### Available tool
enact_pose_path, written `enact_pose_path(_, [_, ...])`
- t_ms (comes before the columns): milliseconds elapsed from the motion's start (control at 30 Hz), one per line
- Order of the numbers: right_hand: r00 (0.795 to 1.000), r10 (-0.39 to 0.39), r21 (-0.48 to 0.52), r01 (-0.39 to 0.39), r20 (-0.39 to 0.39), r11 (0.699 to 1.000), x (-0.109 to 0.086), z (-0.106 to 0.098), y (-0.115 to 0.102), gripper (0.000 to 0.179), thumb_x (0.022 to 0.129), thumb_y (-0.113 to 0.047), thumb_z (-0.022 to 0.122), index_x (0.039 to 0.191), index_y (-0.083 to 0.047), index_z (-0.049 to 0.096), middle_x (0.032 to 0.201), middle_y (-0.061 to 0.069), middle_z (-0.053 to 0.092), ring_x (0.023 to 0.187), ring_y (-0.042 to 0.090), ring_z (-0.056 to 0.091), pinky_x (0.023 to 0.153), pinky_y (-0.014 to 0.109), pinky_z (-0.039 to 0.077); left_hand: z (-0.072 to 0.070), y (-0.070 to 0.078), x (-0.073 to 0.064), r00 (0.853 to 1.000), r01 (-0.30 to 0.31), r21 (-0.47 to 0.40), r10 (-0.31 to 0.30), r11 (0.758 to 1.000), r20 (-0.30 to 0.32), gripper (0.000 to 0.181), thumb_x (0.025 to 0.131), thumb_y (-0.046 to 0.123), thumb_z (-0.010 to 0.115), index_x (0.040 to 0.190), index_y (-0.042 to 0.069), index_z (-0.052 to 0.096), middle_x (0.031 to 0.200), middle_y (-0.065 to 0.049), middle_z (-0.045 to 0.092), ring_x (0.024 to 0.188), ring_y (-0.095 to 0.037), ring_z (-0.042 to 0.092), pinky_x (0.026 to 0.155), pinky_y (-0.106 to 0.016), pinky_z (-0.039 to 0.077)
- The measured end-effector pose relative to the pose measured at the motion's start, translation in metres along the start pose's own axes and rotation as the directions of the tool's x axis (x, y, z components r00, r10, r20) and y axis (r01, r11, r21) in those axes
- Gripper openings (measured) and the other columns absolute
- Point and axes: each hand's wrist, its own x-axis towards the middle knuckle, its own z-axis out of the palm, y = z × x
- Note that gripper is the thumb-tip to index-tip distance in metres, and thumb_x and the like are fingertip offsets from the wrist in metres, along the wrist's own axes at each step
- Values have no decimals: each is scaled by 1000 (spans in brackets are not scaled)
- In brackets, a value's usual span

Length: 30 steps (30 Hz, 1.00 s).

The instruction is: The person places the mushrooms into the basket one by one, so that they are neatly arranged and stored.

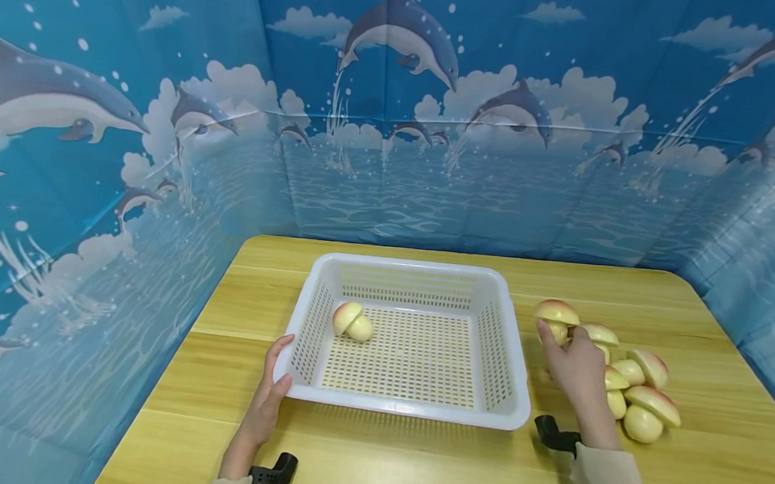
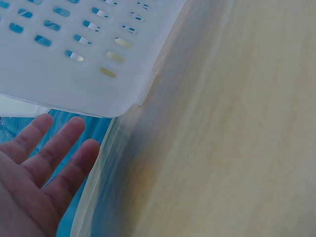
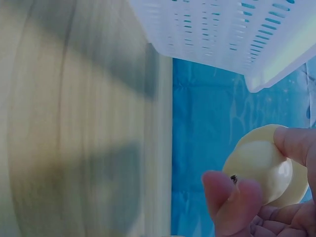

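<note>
In the head view my right hand (image 1: 578,364) pinches a toy mushroom (image 1: 557,312) with a red-and-yellow cap, just right of the white plastic basket (image 1: 396,410). The right wrist view shows the held mushroom's pale, rounded stem (image 3: 256,168) between thumb and fingers. Another toy mushroom (image 1: 355,322) lies inside the basket, toward its left side. At the basket's near left corner, my left hand (image 1: 264,406) touches the rim with thumb and a finger. Three of its fingers (image 2: 59,148) reach out straight and spread below the basket wall in the left wrist view.
Several more toy mushrooms (image 1: 646,410) cluster on the wooden table (image 1: 412,469) beside and beyond my right hand, partly hidden by it. A blue dolphin-print curtain (image 1: 392,182) hangs behind the table and along both sides.
</note>
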Motion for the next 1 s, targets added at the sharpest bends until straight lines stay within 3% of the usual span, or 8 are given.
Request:
enact_pose_path(133, [999,-39,27,39,-18,999,1,-2,-2,75,94,-56,41,111,17,43,58,10,56,46,23,52,42,37,38,0,0,0,1000,-2,4,2,1000,0,56,94,21,32,147,15,17,151,-15,21,128,-35,29,96,-61,23])
enact_pose_path(567, [982,-161,30,164,-98,986,9,-7,-21,60,94,-51,47,100,9,46,60,9,55,45,20,53,39,36,38,0,-1,0,1000,-3,6,3,1000,1,56,94,21,32,148,15,17,151,-15,21,127,-36,30,95,-60,24])
enact_pose_path(1000, [985,-169,79,170,-22,982,14,-14,-40,66,93,-56,45,110,8,45,69,13,58,51,23,60,44,37,45,0,-2,0,1000,-6,-3,6,1000,4,56,94,21,32,147,15,17,151,-16,21,127,-36,30,95,-60,24])
